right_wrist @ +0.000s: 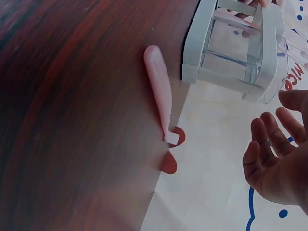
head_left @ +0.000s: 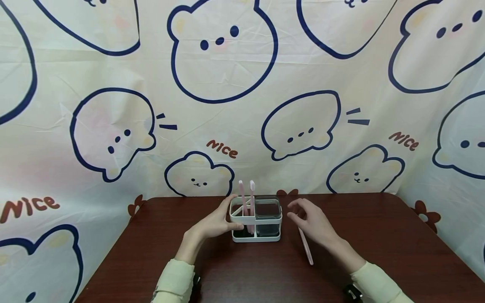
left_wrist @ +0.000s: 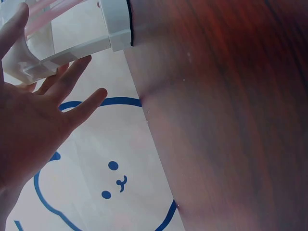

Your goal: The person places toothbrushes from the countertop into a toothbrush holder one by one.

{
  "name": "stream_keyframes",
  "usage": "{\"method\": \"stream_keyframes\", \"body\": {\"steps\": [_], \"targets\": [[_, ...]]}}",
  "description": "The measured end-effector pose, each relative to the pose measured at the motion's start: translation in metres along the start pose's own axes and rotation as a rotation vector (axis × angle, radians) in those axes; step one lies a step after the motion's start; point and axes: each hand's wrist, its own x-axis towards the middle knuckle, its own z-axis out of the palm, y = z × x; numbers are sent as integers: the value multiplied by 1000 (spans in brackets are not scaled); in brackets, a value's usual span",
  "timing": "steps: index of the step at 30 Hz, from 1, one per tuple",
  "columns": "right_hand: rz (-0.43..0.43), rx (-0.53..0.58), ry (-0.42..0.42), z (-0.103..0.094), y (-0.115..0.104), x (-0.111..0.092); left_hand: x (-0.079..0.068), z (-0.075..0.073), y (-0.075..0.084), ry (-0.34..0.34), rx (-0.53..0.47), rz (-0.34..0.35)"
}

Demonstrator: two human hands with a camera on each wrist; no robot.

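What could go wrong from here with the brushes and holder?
1. The loose toothbrush lies bare on the table, and the right grip hangs near it holding nothing; a clumsy pinch might push or roll it.
2. Two upright toothbrushes rise above the holder; a jerk from the left grip could knock them askew.
3. The right grip is close to the holder's clear bin, so a sideways swing might bump it.
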Motion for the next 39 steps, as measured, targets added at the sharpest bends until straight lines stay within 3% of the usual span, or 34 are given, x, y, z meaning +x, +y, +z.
{"method": "stream_keyframes", "body": {"steps": [12, 29, 39], "targets": [[95, 14, -165, -6, 20, -5, 1, 1, 0, 10, 3, -17], [102, 84, -400, -11, 51, -5, 1, 1, 0, 9, 1, -6], [143, 190, -530, -7, 66, 0, 1, 1, 0, 14, 6, -15]]}}
